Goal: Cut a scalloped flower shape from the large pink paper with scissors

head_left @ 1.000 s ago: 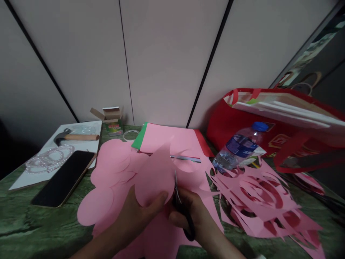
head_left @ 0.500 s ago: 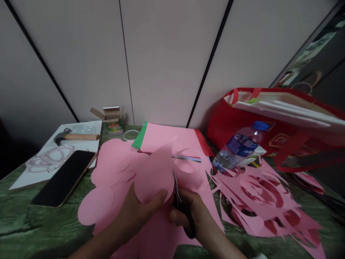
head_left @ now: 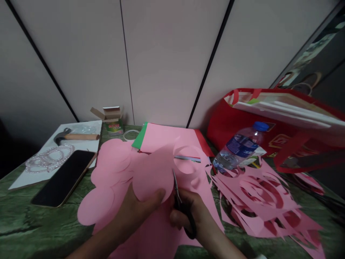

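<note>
My left hand [head_left: 141, 208] grips a sheet of pink paper [head_left: 153, 174], thumb on top and the other fingers hidden beneath. The piece held has a rounded outline on its lower left. In my right hand [head_left: 191, 212] are black-handled scissors [head_left: 176, 190], their blades pointing up and away along the right edge of the held paper. The blades look nearly closed. Round pink paper cutouts [head_left: 95, 205] lie to the left of my left hand, overlapping one another. Beyond my hands rests a stack of pink sheets [head_left: 169, 138] with green and red ones showing at its sides.
Pink paper scraps [head_left: 264, 201] are heaped at right, below a tilted water bottle [head_left: 237, 147] and a red bag [head_left: 223, 115]. At left are a phone [head_left: 64, 180], a hammer [head_left: 81, 137], bead strings [head_left: 50, 158] and a small open box [head_left: 113, 126]. A wall [head_left: 161, 64] stands behind.
The held paper has shifted and turned slightly, with my left hand moving a little left. The cut strip beyond the blades now shows a rounder opening. The scissors have barely moved.
</note>
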The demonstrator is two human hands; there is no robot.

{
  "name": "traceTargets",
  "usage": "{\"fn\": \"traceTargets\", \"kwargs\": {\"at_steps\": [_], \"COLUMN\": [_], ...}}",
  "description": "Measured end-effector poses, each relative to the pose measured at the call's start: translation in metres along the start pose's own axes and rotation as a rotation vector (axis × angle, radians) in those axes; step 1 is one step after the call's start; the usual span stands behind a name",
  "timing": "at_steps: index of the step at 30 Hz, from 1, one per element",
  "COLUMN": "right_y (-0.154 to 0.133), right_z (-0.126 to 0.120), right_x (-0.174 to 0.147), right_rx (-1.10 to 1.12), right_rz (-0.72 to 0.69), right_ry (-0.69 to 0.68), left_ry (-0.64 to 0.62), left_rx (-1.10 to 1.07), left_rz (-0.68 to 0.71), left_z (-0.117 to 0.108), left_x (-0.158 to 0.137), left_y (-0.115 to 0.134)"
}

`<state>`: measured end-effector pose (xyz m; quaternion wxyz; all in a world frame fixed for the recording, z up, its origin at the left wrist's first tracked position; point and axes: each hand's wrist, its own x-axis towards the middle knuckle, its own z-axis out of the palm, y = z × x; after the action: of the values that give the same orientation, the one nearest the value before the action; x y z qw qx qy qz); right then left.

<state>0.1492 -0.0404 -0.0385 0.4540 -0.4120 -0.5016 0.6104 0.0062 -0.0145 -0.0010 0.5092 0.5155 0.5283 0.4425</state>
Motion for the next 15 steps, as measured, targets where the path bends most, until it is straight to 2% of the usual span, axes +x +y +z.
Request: {"fn": "traceTargets", "kwargs": {"at_steps": [6, 12, 15], "right_y": [0.0, -0.001, 0.001], "right_z": [0.0, 0.002, 0.001], "right_x": [-0.001, 0.0, -0.001], "right_rx": [0.013, 0.033, 0.038], "right_rz": [0.015, 0.028, 0.028], "right_ry": [0.019, 0.021, 0.015], "left_ry": [-0.01, -0.078, -0.049], "left_rx": [-0.014, 0.089, 0.094], "left_rz": [-0.002, 0.003, 0.036], "left_z": [-0.001, -0.01, -0.011], "left_x": [0.001, 0.005, 0.007], "left_y": [0.0, -0.008, -0.013]}}
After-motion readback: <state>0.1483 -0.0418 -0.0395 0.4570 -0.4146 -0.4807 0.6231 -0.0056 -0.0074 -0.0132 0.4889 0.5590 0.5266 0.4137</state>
